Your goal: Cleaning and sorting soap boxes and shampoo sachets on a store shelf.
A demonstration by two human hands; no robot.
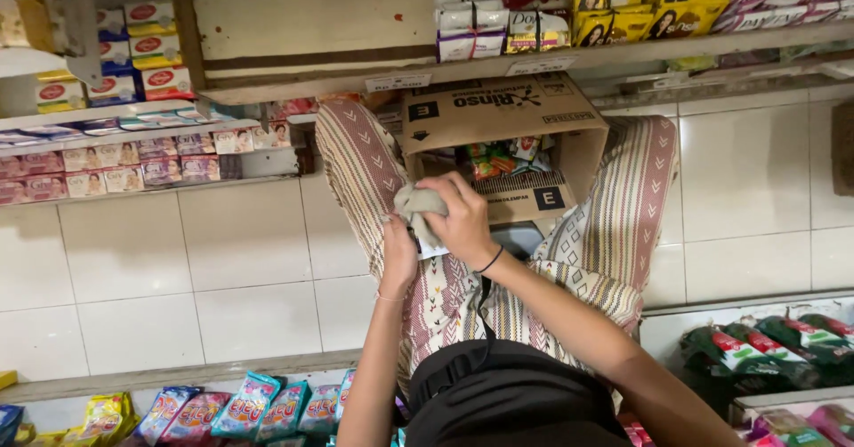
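Shop aisle with white tile floor and stocked shelves: right hand bunched tight round a soft, light grey cloth above the lap, left hand just beneath pinching its lower end, cardboard box between knees; cloth looks limp, easiest grabbed by scrunching.

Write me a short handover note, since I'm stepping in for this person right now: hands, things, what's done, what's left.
Right hand: fingers closed over a crumpled grey-green cloth, held above the lap.
Left hand: just below, at the cloth's lower end, against a small white item I can't identify.
Open cardboard box: between the knees on the white tiled floor, colourful packets inside.
Done: box flaps are open; packets remain in it.
Left: cannot tell from this view; shelves of packaged goods surround the spot.
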